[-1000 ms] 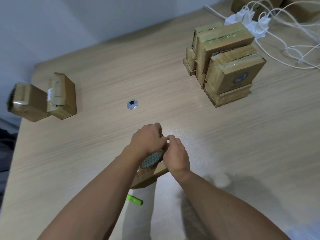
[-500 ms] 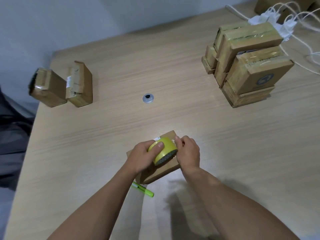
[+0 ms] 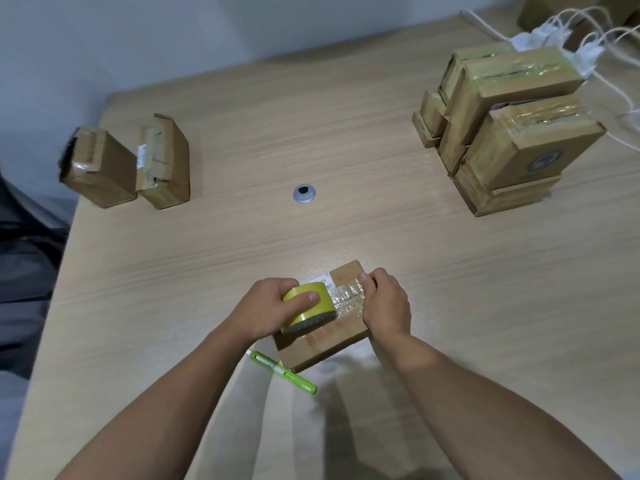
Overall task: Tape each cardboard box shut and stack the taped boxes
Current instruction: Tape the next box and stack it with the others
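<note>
— How far along, d'you reckon?
— Past halfway, I'd guess. The taped stack [image 3: 512,133] sits far right on the bench [image 3: 346,109], several boxes piled up w/ glossy yellowish film across the tops. One box [image 3: 325,344] is in work, flat on the bench right in front of the person. A far-left box [image 3: 100,168] and the box beside it [image 3: 166,161] wait at the other end. Flaps ragged w/ old tape, they look undone to me, can't be sure.
— And the hands?
— Left grip [image 3: 266,306] is wrapped round the tape roll [image 3: 308,306], thumb on the outer face, roll resting on the box top. Right grip [image 3: 386,304] pinches the tape strip [image 3: 346,296] end at the box's right edge, thumb on top, fingers curled over the side. Strip runs betw. roll and that edge.
— What's left, then?
— Prob. smooth it and cut it, maybe w/ that green pen-like tool [image 3: 284,370] just beside the box's near corner. Then over to the stack, then the 2 on the left.
— Materials?
— Plain brown card, matte, square corners, white label partly under the strip. Strip's clear, wrinkly, full of bubbles. Roll's a yellow ring, greyish side face. Bench is pale wood-grain, smooth, w/ a round metal grommet [image 3: 304,194] mid-bench.
</note>
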Available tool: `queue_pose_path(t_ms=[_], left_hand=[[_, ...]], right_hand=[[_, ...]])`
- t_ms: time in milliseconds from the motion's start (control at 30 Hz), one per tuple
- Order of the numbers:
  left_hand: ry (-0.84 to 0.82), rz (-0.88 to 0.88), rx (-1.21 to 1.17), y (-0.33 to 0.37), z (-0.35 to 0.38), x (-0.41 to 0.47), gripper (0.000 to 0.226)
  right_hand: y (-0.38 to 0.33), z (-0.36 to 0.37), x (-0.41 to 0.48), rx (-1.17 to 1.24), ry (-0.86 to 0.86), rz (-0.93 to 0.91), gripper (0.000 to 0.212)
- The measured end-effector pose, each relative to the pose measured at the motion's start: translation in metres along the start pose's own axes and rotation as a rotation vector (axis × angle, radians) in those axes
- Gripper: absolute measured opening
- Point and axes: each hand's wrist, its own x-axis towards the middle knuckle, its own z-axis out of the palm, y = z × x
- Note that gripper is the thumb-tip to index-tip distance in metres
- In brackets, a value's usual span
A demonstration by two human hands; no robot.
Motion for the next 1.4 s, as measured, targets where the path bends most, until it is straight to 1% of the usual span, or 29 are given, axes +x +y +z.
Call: queue_pose_path(t_ms=[33, 100, 167, 233, 267, 367, 467, 533, 600, 700, 767, 800, 867, 967, 1033, 1100, 1200, 1300, 1400], left_hand=[[0.004, 0.000, 0.007, -0.002, 0.000, -0.001, 0.042], [0.011, 0.008, -0.045, -0.005, 0.003, -0.005, 0.043], [-0.004, 0.017, -0.179, -0.008, 0.008, -0.011, 0.044], [-0.016, 0.027, -0.301, -0.012, 0.011, -0.021, 0.040], [-0.005, 0.036, -0.322, -0.012, 0.013, -0.023, 0.041], [0.049, 0.054, -0.291, -0.018, 0.015, -0.025, 0.046], [0.041, 0.052, -0.228, -0.018, 0.011, -0.022, 0.048], [0.024, 0.054, -0.142, -0.014, 0.008, -0.018, 0.046], [0.024, 0.061, -0.035, -0.010, 0.003, -0.015, 0.045], [0.043, 0.040, 0.174, -0.013, -0.009, -0.016, 0.058], [0.045, -0.002, 0.248, -0.017, -0.015, -0.020, 0.063], [0.044, -0.010, 0.263, -0.019, -0.017, -0.023, 0.062], [0.029, 0.000, 0.220, -0.021, -0.017, -0.028, 0.053], [-0.010, -0.006, -0.053, -0.029, -0.015, -0.041, 0.040], [0.004, -0.002, -0.098, -0.037, -0.016, -0.049, 0.036], [0.034, 0.009, -0.087, -0.040, -0.017, -0.053, 0.040], [0.116, -0.013, 0.003, -0.043, -0.021, -0.055, 0.048], [0.120, -0.025, 0.100, -0.047, -0.027, -0.058, 0.053], [0.116, -0.037, 0.203, -0.049, -0.030, -0.057, 0.061]], right_hand=[[-0.001, 0.000, 0.000, -0.015, -0.013, -0.012, 0.028], [-0.002, -0.004, 0.000, -0.077, -0.040, -0.088, 0.038], [-0.001, -0.005, -0.001, -0.172, -0.057, -0.205, 0.052], [0.000, -0.004, 0.000, -0.261, -0.075, -0.256, 0.065], [0.000, -0.005, 0.001, -0.276, -0.072, -0.255, 0.064], [0.000, -0.003, 0.001, -0.263, -0.060, -0.263, 0.051], [-0.001, -0.004, 0.001, -0.286, -0.061, -0.252, 0.054], [-0.003, -0.004, 0.002, -0.309, -0.072, -0.240, 0.056], [-0.005, -0.004, 0.001, -0.314, -0.080, -0.232, 0.054], [-0.005, -0.004, 0.001, -0.314, -0.073, -0.233, 0.052], [-0.006, -0.004, 0.001, -0.311, -0.077, -0.233, 0.051], [-0.007, -0.004, 0.000, -0.310, -0.082, -0.226, 0.051], [-0.008, -0.004, 0.000, -0.312, -0.088, -0.209, 0.055], [-0.007, -0.004, 0.000, -0.313, -0.087, -0.192, 0.060], [-0.008, -0.003, 0.001, -0.303, -0.087, -0.185, 0.057], [-0.009, -0.002, 0.000, -0.295, -0.084, -0.172, 0.051], [-0.008, -0.003, 0.002, -0.290, -0.081, -0.163, 0.043], [-0.009, -0.003, 0.001, -0.275, -0.086, -0.154, 0.037], [-0.010, -0.004, 0.001, -0.265, -0.088, -0.144, 0.036]])
